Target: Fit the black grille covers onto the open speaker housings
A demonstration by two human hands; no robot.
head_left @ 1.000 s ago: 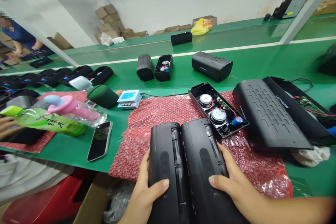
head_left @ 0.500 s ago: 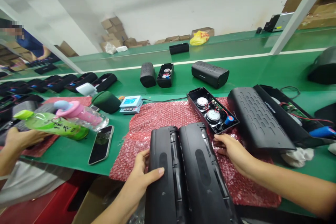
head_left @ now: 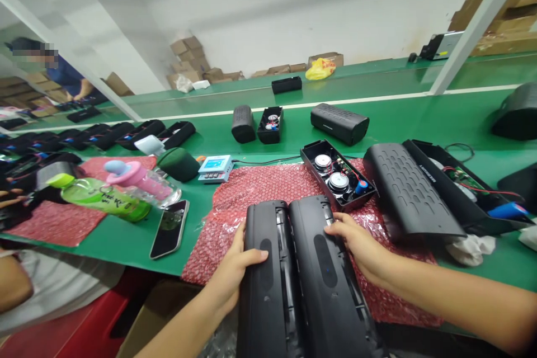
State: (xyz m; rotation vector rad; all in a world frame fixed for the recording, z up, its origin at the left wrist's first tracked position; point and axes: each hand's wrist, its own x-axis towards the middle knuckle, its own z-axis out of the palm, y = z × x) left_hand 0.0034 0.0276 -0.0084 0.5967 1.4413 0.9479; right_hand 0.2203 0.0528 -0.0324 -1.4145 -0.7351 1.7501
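Note:
Two long black casings stand side by side at the lower middle, at the front edge of the red bubble wrap (head_left: pixel 235 196). My left hand (head_left: pixel 235 268) grips the left casing (head_left: pixel 265 291), thumb across its face and fingers behind its left side. On the right casing (head_left: pixel 325 285), my right hand (head_left: pixel 356 240) holds the upper right edge, its thumb on the face. A small blue light shows on that casing. Just beyond lies an open black shell (head_left: pixel 338 173) with two round speakers, a circuit board and a blue cell inside.
A textured black cover (head_left: pixel 411 190) and another opened shell (head_left: pixel 465 184) lie at right. On the left are a phone (head_left: pixel 169 229), a green bottle (head_left: pixel 100 196), a pink bottle (head_left: pixel 140 179) and a small meter (head_left: pixel 215 168). A person's arm (head_left: pixel 12 279) is at far left.
My right hand has moved left from beside the open shell onto the right casing. A blue light now shows there. The neighbouring person's arm has drawn back at left, and the view has shifted slightly.

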